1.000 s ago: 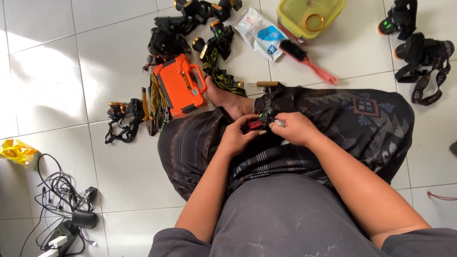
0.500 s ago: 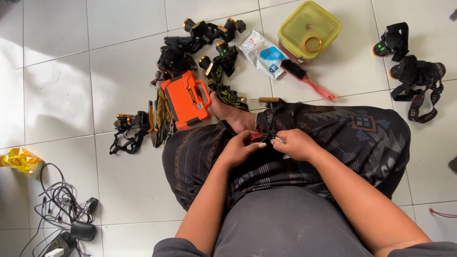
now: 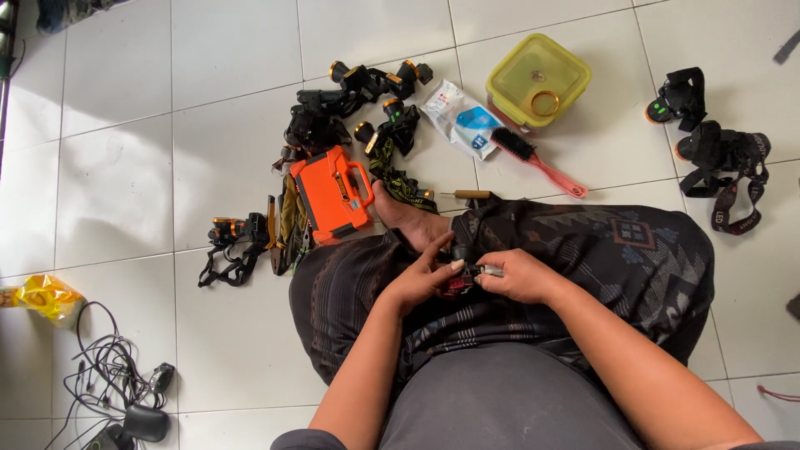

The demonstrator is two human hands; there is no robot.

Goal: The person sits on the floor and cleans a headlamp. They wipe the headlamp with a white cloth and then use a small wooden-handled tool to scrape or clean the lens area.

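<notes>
I sit cross-legged on a white tiled floor, in a dark patterned cloth (image 3: 617, 258) that covers my legs. Both hands meet over my lap. My left hand (image 3: 421, 279) and my right hand (image 3: 517, 275) together grip a small black and red device (image 3: 462, 279), mostly hidden between the fingers. A thin light-coloured tip sticks out by my right thumb. My bare foot (image 3: 408, 218) shows just beyond the hands.
An orange case (image 3: 333, 192) lies ahead left among several black headlamps (image 3: 358, 92) with straps. A yellow-green lidded box (image 3: 537, 79), a pink-handled brush (image 3: 537, 162) and a white packet (image 3: 458, 121) lie ahead. More headlamps (image 3: 721, 154) sit right. Cables and chargers (image 3: 117, 383) lie lower left.
The view has shifted so the floor items sit lower in frame. My hands stay together over my lap, working the small device with slight finger movement.
</notes>
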